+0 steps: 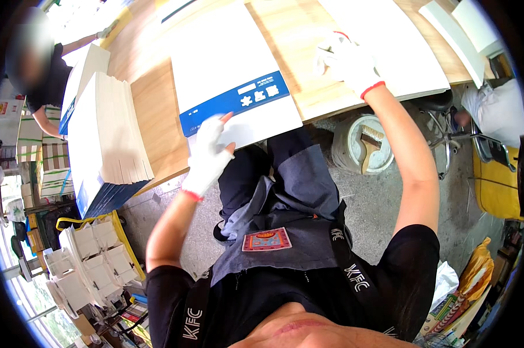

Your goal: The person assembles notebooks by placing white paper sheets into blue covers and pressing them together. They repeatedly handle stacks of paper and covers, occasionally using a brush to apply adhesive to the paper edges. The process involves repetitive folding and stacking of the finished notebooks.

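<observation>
In a white glove with red trim, my left hand (211, 153) is at the near left corner of a white cover sheet with a blue band (233, 104). Its thumb and bare-tipped index finger are spread apart. My right hand (349, 61), gloved the same way, is over the left side of a stack of large white sheets (389, 35). Its fingers look bent inward, and glare on the white glove hides whether paper is between them. The cover lies flat on the wooden table (308, 95), blue band toward me.
A tall stack of blue-covered books (108, 127) stands at the table's left edge. Beyond it another person (47, 75) works. Below the table a white bucket (363, 145) holds a brush (369, 145). At right are a wheeled chair (444, 136) and a yellow bin (494, 180).
</observation>
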`<control>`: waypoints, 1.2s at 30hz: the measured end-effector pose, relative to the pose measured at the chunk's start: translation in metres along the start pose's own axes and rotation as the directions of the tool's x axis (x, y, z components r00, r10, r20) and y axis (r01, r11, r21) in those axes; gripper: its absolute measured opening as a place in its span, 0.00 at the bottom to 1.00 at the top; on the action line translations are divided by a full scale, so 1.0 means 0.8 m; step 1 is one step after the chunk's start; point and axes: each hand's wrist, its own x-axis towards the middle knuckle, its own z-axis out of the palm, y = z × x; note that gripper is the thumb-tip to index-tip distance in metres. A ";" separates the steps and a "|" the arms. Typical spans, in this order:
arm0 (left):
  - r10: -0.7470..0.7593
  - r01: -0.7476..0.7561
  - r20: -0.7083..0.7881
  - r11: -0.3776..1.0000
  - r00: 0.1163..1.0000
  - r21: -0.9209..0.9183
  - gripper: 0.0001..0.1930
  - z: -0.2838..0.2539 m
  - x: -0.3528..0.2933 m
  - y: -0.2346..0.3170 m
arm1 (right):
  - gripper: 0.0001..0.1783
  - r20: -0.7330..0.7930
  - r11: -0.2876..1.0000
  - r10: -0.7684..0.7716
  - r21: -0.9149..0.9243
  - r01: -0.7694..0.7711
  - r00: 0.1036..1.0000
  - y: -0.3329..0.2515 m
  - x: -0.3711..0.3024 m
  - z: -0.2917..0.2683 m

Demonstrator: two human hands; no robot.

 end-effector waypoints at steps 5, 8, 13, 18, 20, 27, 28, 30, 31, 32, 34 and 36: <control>-0.686 0.072 0.362 -0.413 0.631 -0.908 0.16 -0.008 -0.015 0.010 | 0.18 0.326 0.981 0.158 0.057 -0.186 0.932 -0.029 0.018 -0.039; -0.586 0.022 0.263 -0.385 0.766 -0.922 0.14 -0.009 -0.002 -0.003 | 0.14 -0.247 0.962 -0.213 -0.220 0.159 0.945 -0.008 0.010 -0.013; -0.741 0.029 0.179 -0.211 0.647 -0.977 0.15 0.003 0.033 -0.036 | 0.24 -0.002 0.843 0.112 0.530 -0.093 0.994 -0.052 0.019 -0.019; -0.788 0.098 0.151 -0.115 0.597 -0.989 0.12 -0.010 0.076 -0.039 | 0.37 0.558 0.529 0.433 0.479 -0.701 0.708 -0.087 0.058 -0.012; -0.756 0.151 0.151 -0.070 0.637 -0.986 0.12 -0.022 0.085 -0.041 | 0.40 0.630 0.468 0.446 0.441 -0.766 0.636 -0.071 0.090 0.021; -0.788 0.047 0.145 -0.147 0.598 -0.988 0.12 -0.069 0.043 -0.066 | 0.30 0.602 0.123 -0.197 0.798 -0.590 0.774 -0.105 0.140 0.132; -0.746 0.021 0.206 -0.249 0.633 -0.968 0.15 -0.058 0.060 -0.047 | 0.26 0.545 -0.004 -0.151 0.834 -0.552 0.825 -0.088 0.132 0.113; -0.748 -0.034 0.050 -0.097 0.662 -0.995 0.16 -0.059 0.058 -0.016 | 0.20 0.458 -0.299 -0.115 0.830 -0.470 0.881 -0.087 0.113 0.113; -0.754 -0.061 0.003 -0.057 0.657 -0.997 0.16 -0.076 0.042 0.003 | 0.23 0.460 -0.159 -0.062 0.871 -0.464 0.886 -0.104 0.101 0.102; -0.720 -0.062 -0.035 -0.011 0.693 -0.998 0.16 -0.090 0.025 0.008 | 0.26 0.460 -0.005 -0.010 0.888 -0.460 0.888 -0.124 0.091 0.083; -0.673 -0.098 -0.170 0.144 0.720 -0.985 0.16 -0.116 -0.009 0.018 | 0.24 0.350 -0.019 0.008 0.937 -0.350 0.937 -0.152 0.086 0.082; -0.627 -0.157 -0.371 0.370 0.685 -0.915 0.16 -0.147 -0.050 0.030 | 0.23 0.235 -0.039 0.002 0.971 -0.235 0.972 -0.210 0.088 0.061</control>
